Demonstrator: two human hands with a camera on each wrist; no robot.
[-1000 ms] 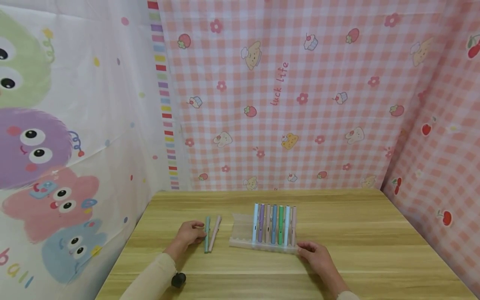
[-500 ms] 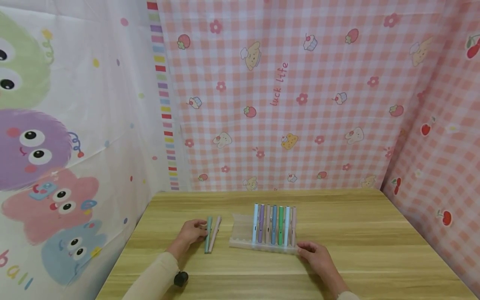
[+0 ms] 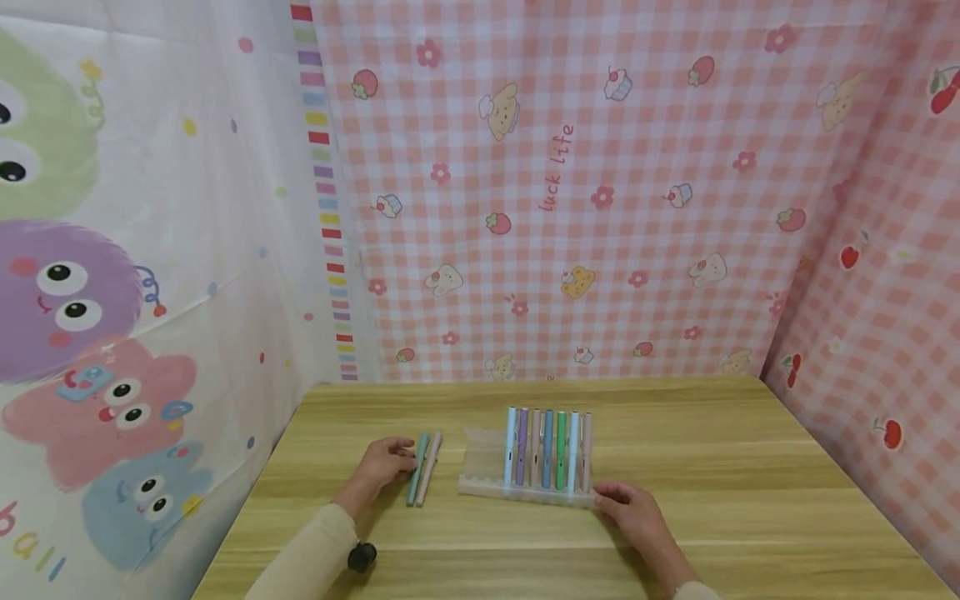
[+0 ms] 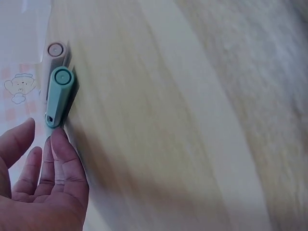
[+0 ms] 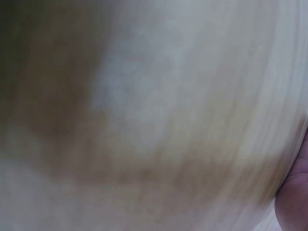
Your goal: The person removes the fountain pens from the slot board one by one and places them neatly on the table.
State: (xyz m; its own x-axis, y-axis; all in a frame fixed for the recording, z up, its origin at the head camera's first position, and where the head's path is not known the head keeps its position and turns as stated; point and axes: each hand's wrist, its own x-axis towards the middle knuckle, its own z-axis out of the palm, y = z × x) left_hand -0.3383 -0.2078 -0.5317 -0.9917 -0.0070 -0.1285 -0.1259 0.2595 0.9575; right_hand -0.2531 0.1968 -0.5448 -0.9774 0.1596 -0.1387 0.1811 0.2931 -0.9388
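The left hand reached forward, fingers loosely extended and gripping nothing, fingertips at one green pen; one pink pen lay just beyond. The right hand pinched the clear case, seven pens left of its fingers. The green pen had tilted closer to the pink one since half a second earlier.

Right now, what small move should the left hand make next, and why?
Perhaps the left hand should pinch the teal pen: fingertips are beside it, the thumb stands apart, and the clear holder has unfilled slots at its left end.
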